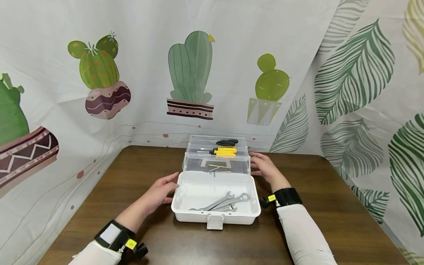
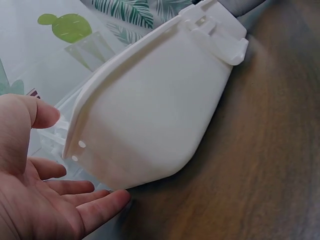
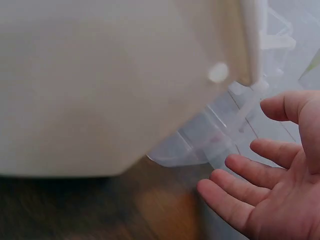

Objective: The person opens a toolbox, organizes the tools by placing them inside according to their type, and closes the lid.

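A white toolbox [image 1: 192,217] stands on the table with its lid folded back and clear tiered trays [image 1: 198,165] spread behind the base. Several metal wrenches [image 1: 228,202] lie in the base. My left hand [image 1: 160,193] is beside the left wall, thumb and fingers loosely spread; the left wrist view shows the fingertips [image 2: 117,200] right at the box's lower back corner. Beside the right end of the trays is my right hand [image 1: 266,170], fingers extended. In the right wrist view its palm [image 3: 280,215] faces the box and holds nothing.
Yellow-handled screwdrivers [image 1: 226,151] and black-handled tools [image 1: 228,142] lie in the upper trays. Small thin pieces [image 1: 218,167] sit in the lowest one. A clear latch [image 1: 215,222] hangs at the box front. Behind the brown table [image 1: 132,173] hangs a cactus-print cloth [image 1: 145,73].
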Tool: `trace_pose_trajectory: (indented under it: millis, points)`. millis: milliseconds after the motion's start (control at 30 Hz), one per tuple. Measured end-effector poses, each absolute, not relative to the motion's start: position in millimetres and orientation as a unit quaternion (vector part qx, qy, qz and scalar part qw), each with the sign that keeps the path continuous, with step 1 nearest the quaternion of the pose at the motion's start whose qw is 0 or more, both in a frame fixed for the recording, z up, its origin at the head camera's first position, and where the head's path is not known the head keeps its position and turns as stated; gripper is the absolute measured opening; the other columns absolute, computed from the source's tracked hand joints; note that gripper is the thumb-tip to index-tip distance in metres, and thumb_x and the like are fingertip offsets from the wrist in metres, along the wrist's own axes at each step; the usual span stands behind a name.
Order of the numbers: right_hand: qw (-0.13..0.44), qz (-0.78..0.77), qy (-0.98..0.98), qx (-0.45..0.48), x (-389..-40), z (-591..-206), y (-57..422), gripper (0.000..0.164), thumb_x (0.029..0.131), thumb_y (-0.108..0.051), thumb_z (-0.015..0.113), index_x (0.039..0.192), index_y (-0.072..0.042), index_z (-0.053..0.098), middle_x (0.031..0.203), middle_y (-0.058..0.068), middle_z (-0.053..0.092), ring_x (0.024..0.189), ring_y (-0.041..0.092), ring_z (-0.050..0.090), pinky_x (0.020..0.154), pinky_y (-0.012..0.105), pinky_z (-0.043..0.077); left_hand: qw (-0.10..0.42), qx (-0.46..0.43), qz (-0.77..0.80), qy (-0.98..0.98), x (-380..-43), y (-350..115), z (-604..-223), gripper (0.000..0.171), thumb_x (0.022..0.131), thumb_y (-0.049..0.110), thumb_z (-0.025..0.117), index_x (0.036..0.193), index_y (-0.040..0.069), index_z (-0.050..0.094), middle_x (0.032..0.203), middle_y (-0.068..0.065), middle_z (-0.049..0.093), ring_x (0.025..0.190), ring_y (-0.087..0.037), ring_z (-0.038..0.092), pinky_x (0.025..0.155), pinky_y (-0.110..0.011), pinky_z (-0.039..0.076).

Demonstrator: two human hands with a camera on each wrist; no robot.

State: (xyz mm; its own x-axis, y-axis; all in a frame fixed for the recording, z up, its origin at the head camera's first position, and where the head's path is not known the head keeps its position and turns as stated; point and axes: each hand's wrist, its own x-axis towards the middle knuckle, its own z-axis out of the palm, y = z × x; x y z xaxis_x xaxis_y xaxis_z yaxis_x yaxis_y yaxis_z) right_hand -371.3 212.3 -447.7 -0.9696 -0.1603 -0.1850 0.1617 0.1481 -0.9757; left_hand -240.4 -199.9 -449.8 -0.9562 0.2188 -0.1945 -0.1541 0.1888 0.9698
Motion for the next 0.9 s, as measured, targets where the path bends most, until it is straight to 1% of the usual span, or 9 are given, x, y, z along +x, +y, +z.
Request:
trace_pose_trajectory:
  millis: [100,167,267,333,433,600,767,833,900]
  points:
    - [0.123,-0.659,0.742,0.009,-370.4,-450.6,208.7,0.057,0.103,-0.024,0.053,0.156,-0.008,0.042,0.147,0.020,0.056,0.126,0.030,0.064,0.086,0.035,0.061,0.145,0.033,0.642,0.752,-239.3,-197.6,-452.4,0.065,0.103,0.021,0.053,0.163,0.011,0.030,0.165,-0.019,0.036,0.144,-0.042,0.047,0.097,-0.047,0.059]
    - [0.119,-0.659,0.743,0.010,-370.8,-454.0,207.6,0.055,0.104,-0.023,0.053,0.155,-0.008,0.044,0.145,0.019,0.058,0.116,0.023,0.068,0.081,0.031,0.061,0.144,0.041,0.643,0.751,-239.0,-196.4,-453.6,0.064,0.102,0.019,0.053,0.162,0.011,0.032,0.164,-0.020,0.037,0.143,-0.042,0.048,0.096,-0.046,0.059]
    - [0.117,-0.653,0.748,0.007,-370.1,-456.4,205.6,0.054,0.104,-0.022,0.053,0.155,-0.006,0.044,0.143,0.019,0.060,0.105,0.013,0.068,0.081,0.029,0.060,0.144,0.049,0.645,0.749,-238.2,-195.9,-453.5,0.063,0.102,0.017,0.053,0.162,0.010,0.033,0.162,-0.021,0.039,0.143,-0.042,0.048,0.095,-0.046,0.059]
    - [0.118,-0.652,0.749,0.005,-369.8,-458.2,204.2,0.055,0.104,-0.023,0.054,0.155,-0.004,0.044,0.143,0.019,0.059,0.105,0.012,0.068,0.083,0.029,0.060,0.142,0.049,0.644,0.750,-237.6,-196.5,-453.2,0.062,0.102,0.015,0.052,0.161,0.010,0.034,0.161,-0.021,0.041,0.143,-0.041,0.049,0.095,-0.045,0.059]
    - [0.117,-0.652,0.749,0.000,-368.8,-460.7,202.6,0.056,0.104,-0.023,0.055,0.154,0.001,0.044,0.146,0.022,0.058,0.109,0.015,0.068,0.086,0.029,0.060,0.141,0.046,0.645,0.749,-237.2,-196.8,-452.7,0.060,0.102,0.014,0.052,0.160,0.011,0.036,0.160,-0.020,0.043,0.142,-0.041,0.050,0.095,-0.046,0.060]
    - [0.115,-0.653,0.748,-0.011,-366.4,-463.7,203.2,0.054,0.104,-0.020,0.053,0.151,0.006,0.044,0.145,0.026,0.058,0.110,0.017,0.069,0.087,0.029,0.059,0.151,0.043,0.650,0.743,-237.1,-197.3,-453.9,0.059,0.102,0.015,0.052,0.159,0.012,0.039,0.160,-0.018,0.044,0.142,-0.038,0.051,0.095,-0.044,0.060]
    - [0.121,-0.658,0.743,-0.022,-364.4,-464.0,202.4,0.050,0.104,-0.014,0.052,0.150,0.006,0.046,0.132,0.018,0.068,0.104,0.013,0.070,0.084,0.027,0.059,0.178,0.077,0.653,0.732,-236.5,-202.4,-454.7,0.060,0.105,0.016,0.051,0.161,0.005,0.031,0.164,-0.021,0.036,0.145,-0.039,0.047,0.100,-0.044,0.058]
    - [0.121,-0.659,0.742,-0.027,-364.3,-463.9,201.9,0.050,0.103,-0.013,0.052,0.149,0.006,0.047,0.127,0.015,0.070,0.104,0.014,0.070,0.084,0.028,0.059,0.184,0.088,0.652,0.731,-236.2,-204.4,-454.4,0.061,0.107,0.018,0.051,0.161,0.003,0.030,0.165,-0.022,0.035,0.145,-0.039,0.046,0.101,-0.045,0.057]
    - [0.120,-0.661,0.740,-0.028,-364.7,-463.6,201.1,0.050,0.103,-0.013,0.052,0.149,0.006,0.047,0.126,0.015,0.071,0.105,0.015,0.070,0.084,0.028,0.060,0.186,0.091,0.652,0.730,-235.8,-205.8,-453.9,0.061,0.107,0.019,0.051,0.161,0.003,0.029,0.165,-0.023,0.035,0.145,-0.039,0.046,0.103,-0.044,0.057]
